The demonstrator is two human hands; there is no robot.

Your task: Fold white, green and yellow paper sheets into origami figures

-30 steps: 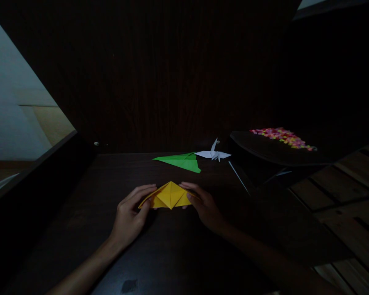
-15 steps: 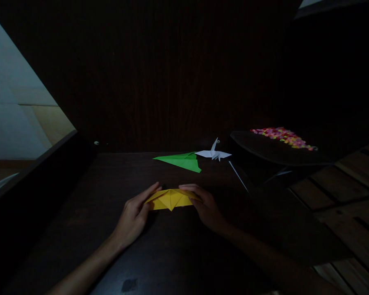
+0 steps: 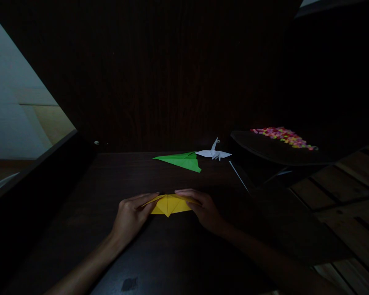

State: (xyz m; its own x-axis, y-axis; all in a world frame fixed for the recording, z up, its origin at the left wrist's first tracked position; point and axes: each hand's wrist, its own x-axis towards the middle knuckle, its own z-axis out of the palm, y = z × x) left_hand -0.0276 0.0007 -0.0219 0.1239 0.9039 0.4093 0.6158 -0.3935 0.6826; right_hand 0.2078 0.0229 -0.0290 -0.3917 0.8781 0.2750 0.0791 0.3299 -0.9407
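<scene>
A folded piece of yellow paper [image 3: 169, 205] with a pointed flap in its middle spans the gap between my hands. My left hand [image 3: 130, 213] grips its left end, fingers along the top and thumb on the near side. On the right end, my right hand [image 3: 203, 209] holds it the same way, closed around the edge. Beyond the hands lies a green paper plane [image 3: 180, 161]. A white origami crane [image 3: 213, 153] touches or nearly touches the plane's right end. The undersides of the yellow paper are hidden.
The dark wooden table [image 3: 129, 250] meets a tall dark panel [image 3: 172, 82] behind. A thin white strip [image 3: 239, 177] lies right of the crane. Pink and yellow bits [image 3: 284, 137] cover part of a dark curved shelf [image 3: 255, 145]. A raised side board [image 3: 33, 178] bounds the left.
Both hands and the yellow paper have shifted slightly nearer to me, and the paper a little left. The fingers of my left hand now lie lower and flatter along it.
</scene>
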